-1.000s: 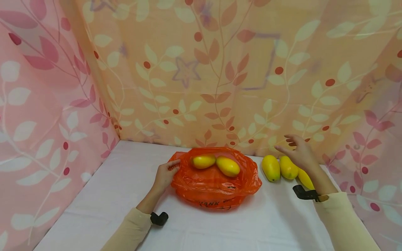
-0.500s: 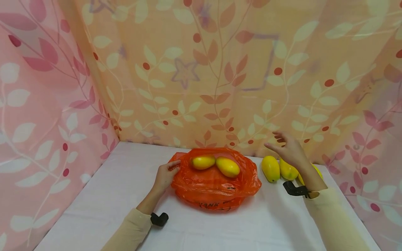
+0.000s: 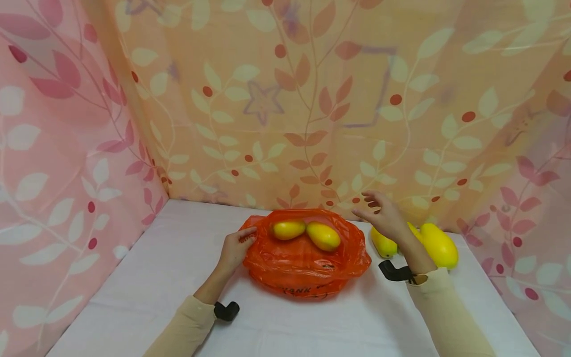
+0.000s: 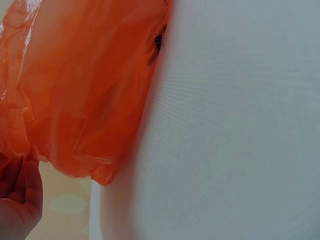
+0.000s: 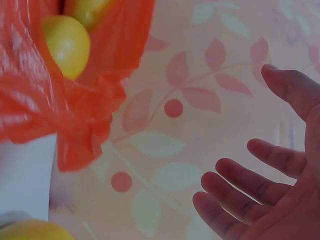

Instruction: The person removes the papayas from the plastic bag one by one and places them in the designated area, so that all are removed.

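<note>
An orange-red plastic bag lies on the table with its mouth spread wide. Two yellow mangoes, a left one and a right one, rest inside it. My left hand pinches the bag's left rim; in the left wrist view its curled fingers meet the plastic. To the right of the bag my right hand is raised, holding nothing. The right wrist view shows its fingers spread apart. Below and behind that hand lie three more mangoes, partly hidden by the hand and forearm.
The white-covered table extends in front of and to the left of the bag. A peach leaf-patterned curtain hangs behind the table, and pink patterned cloth stands along the left side.
My right hand has moved left toward the bag, uncovering the rightmost mango and covering more of the others. The left hand and the bag stay in place.
</note>
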A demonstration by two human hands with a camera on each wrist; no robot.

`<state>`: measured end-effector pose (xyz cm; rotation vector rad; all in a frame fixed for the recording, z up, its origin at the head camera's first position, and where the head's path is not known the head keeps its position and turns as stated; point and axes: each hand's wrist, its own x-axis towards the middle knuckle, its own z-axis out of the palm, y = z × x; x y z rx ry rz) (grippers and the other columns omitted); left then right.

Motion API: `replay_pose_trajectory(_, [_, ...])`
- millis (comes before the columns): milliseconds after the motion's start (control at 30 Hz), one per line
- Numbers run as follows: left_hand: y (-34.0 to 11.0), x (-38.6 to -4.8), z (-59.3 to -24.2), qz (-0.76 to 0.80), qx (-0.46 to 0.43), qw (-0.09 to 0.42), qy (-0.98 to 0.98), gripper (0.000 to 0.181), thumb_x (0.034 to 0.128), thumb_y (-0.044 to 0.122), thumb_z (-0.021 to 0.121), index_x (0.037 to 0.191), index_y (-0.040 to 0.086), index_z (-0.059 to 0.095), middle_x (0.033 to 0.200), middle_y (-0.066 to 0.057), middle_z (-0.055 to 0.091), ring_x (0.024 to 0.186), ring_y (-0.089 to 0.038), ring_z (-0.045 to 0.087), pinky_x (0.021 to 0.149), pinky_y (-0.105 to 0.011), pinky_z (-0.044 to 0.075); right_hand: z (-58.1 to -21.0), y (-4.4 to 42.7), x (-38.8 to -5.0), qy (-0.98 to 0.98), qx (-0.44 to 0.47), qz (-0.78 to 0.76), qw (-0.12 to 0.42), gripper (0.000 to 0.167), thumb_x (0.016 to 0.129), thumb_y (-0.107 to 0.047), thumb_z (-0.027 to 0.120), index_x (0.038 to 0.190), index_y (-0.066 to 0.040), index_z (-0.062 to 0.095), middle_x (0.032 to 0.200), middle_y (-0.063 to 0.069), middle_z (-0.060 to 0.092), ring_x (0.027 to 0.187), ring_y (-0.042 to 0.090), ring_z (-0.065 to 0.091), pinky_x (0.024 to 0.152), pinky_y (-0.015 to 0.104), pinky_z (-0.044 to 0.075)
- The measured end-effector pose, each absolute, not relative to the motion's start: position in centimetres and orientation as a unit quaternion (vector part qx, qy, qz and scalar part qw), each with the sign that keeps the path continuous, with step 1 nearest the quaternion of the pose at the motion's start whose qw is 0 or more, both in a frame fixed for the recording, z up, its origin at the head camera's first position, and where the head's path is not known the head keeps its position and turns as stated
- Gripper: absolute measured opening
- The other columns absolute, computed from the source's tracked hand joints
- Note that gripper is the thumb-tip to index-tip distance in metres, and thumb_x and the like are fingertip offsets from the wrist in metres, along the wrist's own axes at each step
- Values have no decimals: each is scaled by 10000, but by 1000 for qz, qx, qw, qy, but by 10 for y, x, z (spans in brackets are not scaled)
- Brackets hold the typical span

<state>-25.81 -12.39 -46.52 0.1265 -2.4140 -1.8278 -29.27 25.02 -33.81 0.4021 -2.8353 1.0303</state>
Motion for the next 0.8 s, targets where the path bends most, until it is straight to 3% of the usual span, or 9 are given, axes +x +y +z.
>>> replay_pose_trajectory(300, [-124, -258, -466, -599, 42, 64, -797, 333, 934, 55, 604, 1261, 16, 646, 1303, -160, 634, 1343, -315, 481, 1104, -469, 414, -357, 226, -293, -922, 172, 345, 28, 637, 889, -356, 697, 1380, -19, 471, 1314, 248, 547, 1173, 445, 539, 957, 563, 504])
replay_pose_trajectory(600, [-124, -259, -468, -600, 33, 71, -796, 338, 928, 41, 609, 1263, 9, 643, 1293, -166, 640, 1346, -310, 481, 1111, -467, 409, -376, 208, -295, -921, 192, 338, 6, 641, 862, -380, 724, 1361, -46, 499, 1312, 229, 565, 1174, 414, 550, 957, 563, 504])
replay_pose_trajectory(800, [-123, -257, -465, -599, 35, 66, -797, 337, 936, 52, 599, 1268, 10, 639, 1305, -163, 633, 1355, -313, 470, 1117, -469, 400, -387, 198, -297, -922, 213, 323, -6, 666, 851, -394, 735, 1343, -3, 516, 1281, 222, 583, 1162, 397, 561, 973, 553, 497])
